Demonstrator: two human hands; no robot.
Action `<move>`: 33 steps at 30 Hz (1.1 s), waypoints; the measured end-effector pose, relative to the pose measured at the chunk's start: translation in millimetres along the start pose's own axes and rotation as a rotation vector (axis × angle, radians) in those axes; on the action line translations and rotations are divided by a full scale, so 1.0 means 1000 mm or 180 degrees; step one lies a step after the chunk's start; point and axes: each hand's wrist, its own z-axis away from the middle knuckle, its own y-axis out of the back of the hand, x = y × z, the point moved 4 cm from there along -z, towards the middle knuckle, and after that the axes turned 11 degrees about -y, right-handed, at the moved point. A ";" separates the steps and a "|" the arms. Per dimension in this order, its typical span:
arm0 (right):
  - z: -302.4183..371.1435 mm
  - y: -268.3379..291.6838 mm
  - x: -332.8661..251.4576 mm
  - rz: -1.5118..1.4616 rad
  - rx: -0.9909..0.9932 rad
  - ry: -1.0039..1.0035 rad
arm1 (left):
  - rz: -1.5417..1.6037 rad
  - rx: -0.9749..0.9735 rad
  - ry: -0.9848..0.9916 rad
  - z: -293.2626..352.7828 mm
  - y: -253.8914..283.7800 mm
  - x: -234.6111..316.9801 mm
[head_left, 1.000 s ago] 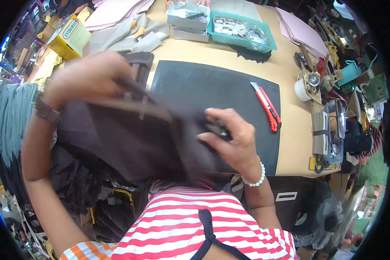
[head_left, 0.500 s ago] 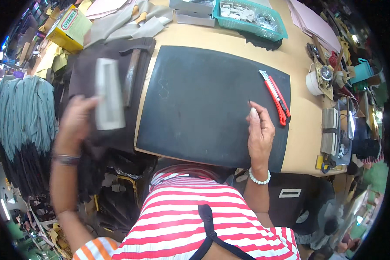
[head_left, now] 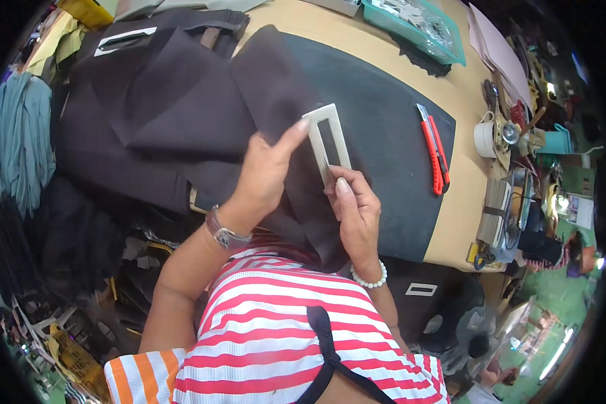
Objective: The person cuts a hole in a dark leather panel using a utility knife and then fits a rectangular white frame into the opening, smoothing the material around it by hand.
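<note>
A dark brown cloth piece [head_left: 276,87] lies across the left part of the black cutting mat [head_left: 404,135]. On it is a white rectangular frame [head_left: 340,137] with a long slot. My left hand [head_left: 262,168] grips the cloth at the frame's left edge, its thumb against the upper left corner. My right hand [head_left: 358,209] is pinched at the lower end of the frame. A thin dark pointed tool [head_left: 326,163] sticks out from its fingertips over the slot; its exact kind is hard to make out. A red utility knife [head_left: 434,151] lies on the mat's right side.
More dark cloth [head_left: 141,121] spreads at the left, with another white frame [head_left: 124,40] on it. A teal basket [head_left: 421,30] of small parts stands at the back. A white cup [head_left: 483,135] is at the right edge, and grey-green cloth [head_left: 17,141] hangs far left.
My left hand has moved right from the cloth pile, bringing the cloth with the white frame onto the mat. My right hand has shifted left to the frame. The view has turned slightly.
</note>
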 end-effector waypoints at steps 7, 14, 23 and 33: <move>-0.011 0.002 -0.011 -0.1457 -0.0318 -0.0837 | -0.0121 0.0138 -0.0151 -0.005 0.001 0.010; -0.019 0.006 -0.021 -0.1247 -0.0084 -0.0720 | -0.0179 -0.0193 -0.0439 0.001 -0.008 0.010; -0.023 0.009 -0.037 -0.1083 -0.0225 -0.0560 | -0.0260 -0.0384 -0.0538 0.008 -0.009 0.017; -0.020 0.007 -0.037 -0.1283 -0.0293 -0.0604 | -0.0534 -0.0443 -0.0372 0.011 -0.007 0.022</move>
